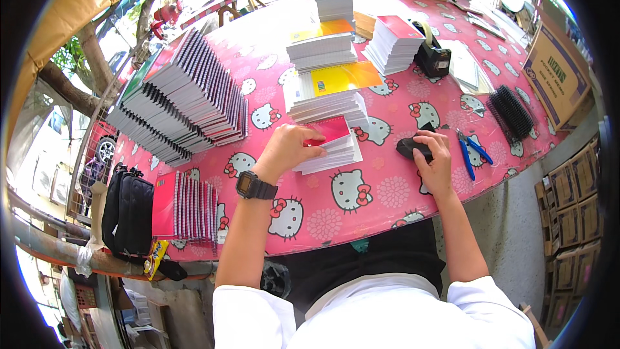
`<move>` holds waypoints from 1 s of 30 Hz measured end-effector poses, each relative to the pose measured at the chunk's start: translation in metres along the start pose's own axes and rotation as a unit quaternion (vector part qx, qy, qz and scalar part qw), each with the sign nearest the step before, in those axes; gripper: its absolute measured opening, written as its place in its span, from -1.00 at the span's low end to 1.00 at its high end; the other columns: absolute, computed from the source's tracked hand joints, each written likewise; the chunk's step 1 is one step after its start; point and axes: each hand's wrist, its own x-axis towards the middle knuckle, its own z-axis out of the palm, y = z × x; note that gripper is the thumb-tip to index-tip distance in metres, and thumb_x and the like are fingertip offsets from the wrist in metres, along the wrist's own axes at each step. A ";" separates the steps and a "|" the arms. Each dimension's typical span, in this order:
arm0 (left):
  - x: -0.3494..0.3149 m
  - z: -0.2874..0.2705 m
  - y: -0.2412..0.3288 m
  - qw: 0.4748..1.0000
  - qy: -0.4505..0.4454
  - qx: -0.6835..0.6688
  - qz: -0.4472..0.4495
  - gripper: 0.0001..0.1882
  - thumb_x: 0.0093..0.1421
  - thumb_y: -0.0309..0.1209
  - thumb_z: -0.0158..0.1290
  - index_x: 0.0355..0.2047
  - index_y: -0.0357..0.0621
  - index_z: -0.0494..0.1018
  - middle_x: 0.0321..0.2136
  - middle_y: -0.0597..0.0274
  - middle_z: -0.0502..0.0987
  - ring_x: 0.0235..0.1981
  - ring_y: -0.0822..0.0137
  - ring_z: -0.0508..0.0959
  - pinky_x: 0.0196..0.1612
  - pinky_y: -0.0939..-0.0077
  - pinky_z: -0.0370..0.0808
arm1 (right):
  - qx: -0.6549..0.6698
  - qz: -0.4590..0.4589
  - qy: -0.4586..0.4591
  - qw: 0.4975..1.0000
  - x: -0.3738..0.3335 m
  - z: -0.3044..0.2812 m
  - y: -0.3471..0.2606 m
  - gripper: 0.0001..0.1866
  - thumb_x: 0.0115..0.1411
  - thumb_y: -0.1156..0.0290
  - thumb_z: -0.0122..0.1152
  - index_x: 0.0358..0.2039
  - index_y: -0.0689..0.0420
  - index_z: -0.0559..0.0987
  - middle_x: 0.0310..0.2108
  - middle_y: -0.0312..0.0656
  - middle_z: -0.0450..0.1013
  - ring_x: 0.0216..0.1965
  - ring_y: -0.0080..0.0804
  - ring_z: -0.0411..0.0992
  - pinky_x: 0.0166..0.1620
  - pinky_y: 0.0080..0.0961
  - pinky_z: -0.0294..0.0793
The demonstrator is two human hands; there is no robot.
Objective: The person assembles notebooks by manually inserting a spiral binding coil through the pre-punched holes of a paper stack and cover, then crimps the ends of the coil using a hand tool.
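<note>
My left hand [292,147], with a black watch on its wrist, lies at the near left of a short pile of white sheets [342,157]. Its thumb and fingers are closed on the edge of the red cover [330,129] on top. To the right, my right hand [434,158] is curled round a small black block-like object [412,147] resting on the table; its exact kind cannot be made out. Blue-handled cutting pliers [473,153] lie just right of that hand. Behind the pile stands a stack of unbound pages with a yellow cover [345,79].
Tall stacks of spiral notebooks [187,94] stand at left, with red ones [184,207] and a black bag [128,212] nearer. Further back are a paper tower [330,0], red-topped pages [395,45] and a tape dispenser [433,58]. Black binding coils [510,113] and a carton [557,74] sit right.
</note>
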 end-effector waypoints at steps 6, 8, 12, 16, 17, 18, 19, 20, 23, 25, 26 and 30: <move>0.003 -0.001 -0.004 1.000 -0.002 0.000 0.022 -0.69 -0.13 -0.33 0.33 -0.32 -0.13 0.64 -0.36 0.12 0.63 -0.32 0.18 0.61 -0.18 0.42 0.53 | 0.010 0.002 -0.003 1.000 0.000 -0.001 0.000 -0.75 -0.05 0.54 0.20 -0.27 0.20 0.55 -0.14 -0.09 0.48 -0.05 -0.11 0.35 0.04 -0.28 0.33; 0.003 0.000 -0.005 0.999 -0.003 0.009 0.035 -0.69 -0.14 -0.34 0.33 -0.33 -0.13 0.64 -0.34 0.13 0.63 -0.29 0.19 0.61 -0.17 0.41 0.52 | 0.014 -0.001 -0.001 1.000 0.000 0.000 0.000 -0.75 -0.04 0.54 0.20 -0.28 0.20 0.55 -0.15 -0.09 0.48 -0.05 -0.11 0.36 0.03 -0.28 0.34; 0.003 0.001 -0.002 1.000 0.003 -0.007 0.024 -0.70 -0.16 -0.35 0.33 -0.35 -0.14 0.63 -0.32 0.15 0.62 -0.26 0.19 0.59 -0.16 0.40 0.51 | 0.022 -0.001 0.003 1.000 0.000 0.000 0.001 -0.76 -0.04 0.54 0.19 -0.28 0.21 0.55 -0.15 -0.09 0.48 -0.06 -0.10 0.36 0.02 -0.27 0.35; 0.002 0.002 -0.001 1.000 0.002 -0.016 0.017 -0.69 -0.14 -0.43 0.32 -0.32 -0.20 0.62 -0.28 0.15 0.61 -0.26 0.26 0.60 -0.14 0.45 0.54 | 0.015 -0.005 -0.001 1.000 0.000 -0.001 0.001 -0.76 -0.03 0.54 0.19 -0.27 0.20 0.55 -0.15 -0.09 0.48 -0.06 -0.10 0.36 0.02 -0.27 0.35; 0.002 0.002 0.000 1.000 -0.002 -0.011 0.012 -0.69 -0.13 -0.47 0.32 -0.30 -0.23 0.62 -0.26 0.15 0.60 -0.26 0.29 0.61 -0.13 0.47 0.56 | 0.015 -0.004 -0.001 1.000 0.000 -0.002 0.001 -0.76 -0.03 0.54 0.19 -0.27 0.20 0.55 -0.15 -0.09 0.49 -0.06 -0.10 0.36 0.02 -0.27 0.35; 0.002 0.003 0.000 1.000 -0.002 -0.017 0.007 -0.68 -0.12 -0.47 0.32 -0.29 -0.23 0.62 -0.25 0.15 0.60 -0.25 0.30 0.60 -0.13 0.47 0.56 | 0.015 -0.004 -0.001 1.000 0.000 -0.002 0.000 -0.76 -0.03 0.54 0.19 -0.27 0.20 0.55 -0.16 -0.09 0.49 -0.06 -0.10 0.36 0.02 -0.27 0.35; 0.002 0.003 -0.001 1.000 -0.002 -0.024 0.001 -0.68 -0.12 -0.47 0.31 -0.29 -0.23 0.61 -0.25 0.15 0.60 -0.24 0.30 0.60 -0.13 0.47 0.56 | 0.016 -0.003 0.000 1.000 0.000 -0.001 0.000 -0.76 -0.03 0.55 0.19 -0.27 0.19 0.56 -0.16 -0.09 0.49 -0.07 -0.11 0.37 0.02 -0.28 0.35; 0.002 0.003 -0.002 1.000 -0.002 -0.030 -0.004 -0.68 -0.12 -0.47 0.31 -0.28 -0.23 0.61 -0.25 0.15 0.60 -0.23 0.30 0.60 -0.12 0.46 0.56 | 0.017 -0.003 0.002 1.000 -0.001 0.000 0.001 -0.76 -0.03 0.56 0.20 -0.27 0.19 0.56 -0.16 -0.09 0.49 -0.07 -0.11 0.37 0.01 -0.28 0.35; 0.001 0.008 -0.008 0.998 0.026 -0.065 -0.011 -0.71 -0.13 -0.37 0.32 -0.33 -0.13 0.63 -0.30 0.20 0.60 -0.28 0.23 0.59 -0.19 0.42 0.53 | 0.039 -0.016 -0.011 0.999 0.001 0.005 -0.010 -0.75 -0.04 0.58 0.20 -0.27 0.18 0.56 -0.16 -0.10 0.49 -0.08 -0.12 0.37 0.01 -0.29 0.34; 0.001 0.011 -0.015 0.996 0.030 -0.080 -0.019 -0.70 -0.12 -0.37 0.32 -0.32 -0.13 0.63 -0.30 0.18 0.60 -0.28 0.23 0.59 -0.18 0.42 0.52 | 0.057 -0.055 -0.037 0.996 0.004 0.018 -0.033 -0.70 -0.05 0.62 0.19 -0.23 0.16 0.57 -0.15 -0.12 0.48 -0.07 -0.13 0.35 0.02 -0.30 0.34; -0.001 0.012 -0.019 0.996 0.030 -0.086 -0.025 -0.70 -0.12 -0.36 0.32 -0.32 -0.12 0.63 -0.30 0.18 0.60 -0.28 0.23 0.59 -0.18 0.42 0.52 | 0.078 -0.065 -0.047 0.994 0.008 0.028 -0.046 -0.69 -0.06 0.61 0.20 -0.22 0.16 0.57 -0.15 -0.13 0.48 -0.07 -0.13 0.35 0.02 -0.29 0.34; 0.004 0.008 -0.017 0.997 0.018 -0.077 -0.021 -0.70 -0.11 -0.36 0.32 -0.31 -0.11 0.63 -0.31 0.15 0.61 -0.27 0.22 0.60 -0.15 0.41 0.52 | 0.100 -0.104 -0.088 0.986 0.018 0.054 -0.073 -0.60 -0.08 0.59 0.21 -0.14 0.14 0.54 -0.11 -0.14 0.44 -0.04 -0.10 0.31 0.02 -0.25 0.32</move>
